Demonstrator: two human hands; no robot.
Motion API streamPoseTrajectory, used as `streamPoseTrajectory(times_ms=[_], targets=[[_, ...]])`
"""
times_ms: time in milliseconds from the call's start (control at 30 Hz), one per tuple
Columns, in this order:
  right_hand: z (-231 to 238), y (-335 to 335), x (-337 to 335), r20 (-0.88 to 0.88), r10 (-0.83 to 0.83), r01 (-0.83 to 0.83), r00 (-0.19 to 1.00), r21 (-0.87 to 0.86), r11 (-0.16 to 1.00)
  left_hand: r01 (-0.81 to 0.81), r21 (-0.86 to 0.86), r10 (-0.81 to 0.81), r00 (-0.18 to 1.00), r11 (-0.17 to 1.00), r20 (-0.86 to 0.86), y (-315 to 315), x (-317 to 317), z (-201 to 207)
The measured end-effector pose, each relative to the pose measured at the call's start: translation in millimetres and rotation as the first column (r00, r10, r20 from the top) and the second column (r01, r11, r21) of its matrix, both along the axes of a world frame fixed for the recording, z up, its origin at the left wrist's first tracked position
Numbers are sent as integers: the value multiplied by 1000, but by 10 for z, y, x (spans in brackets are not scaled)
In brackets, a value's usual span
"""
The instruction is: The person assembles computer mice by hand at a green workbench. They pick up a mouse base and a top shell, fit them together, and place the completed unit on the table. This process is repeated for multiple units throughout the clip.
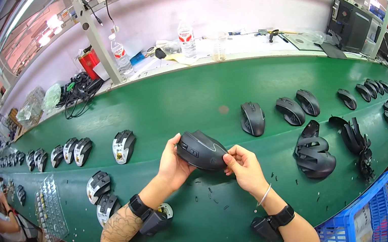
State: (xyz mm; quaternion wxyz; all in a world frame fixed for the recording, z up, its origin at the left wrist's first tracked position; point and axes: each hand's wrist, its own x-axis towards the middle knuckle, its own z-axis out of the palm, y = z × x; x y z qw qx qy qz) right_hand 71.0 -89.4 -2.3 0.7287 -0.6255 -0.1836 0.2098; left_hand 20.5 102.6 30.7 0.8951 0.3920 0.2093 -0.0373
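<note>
A black computer mouse (203,149) is held level above the green work surface (190,115), its side buttons facing me. My left hand (174,163) grips its left end, thumb on the near side and fingers beneath. At its right end my right hand (246,169) is closed, thumb and forefinger pinching the edge; anything small between those fingertips is hidden. Tiny dark pieces (210,195) lie scattered below my hands. Beyond the held mouse sits another black mouse (252,118). Left of my left hand stands an open-topped mouse (123,146) with its pale inside showing.
Rows of open mice (82,151) run left, and finished-looking black mice (347,99) run right. Loose black shells (315,156) lie to my right. A blue plastic basket (364,236) stands at the near right edge. A clear blister tray (52,207) lies near left, close to another person (7,223).
</note>
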Motion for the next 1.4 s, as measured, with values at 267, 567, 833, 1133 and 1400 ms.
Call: streamPoseTrajectory(times_ms=[267, 567, 833, 1133, 1400], targets=[[16, -70, 58, -400, 137, -33, 906, 255, 966, 75, 25, -76, 997, 997, 23, -32, -23, 83], [-14, -145, 131, -615, 261, 31, 744, 422, 906, 307, 541, -358, 934, 783, -11, -144, -64, 77], [65, -92, 70, -452, 12, 47, 892, 120, 992, 209, 591, -298, 953, 780, 57, -121, -66, -18], [587, -795, 254, 835, -78, 775, 545, -466, 426, 180, 583, -241, 970, 792, 28, 76, 69, -20], [622, -1655, 257, 604, -25, 604, 797, -796, 39, 343, 597, -342, 932, 725, -120, 552, 578, -167]])
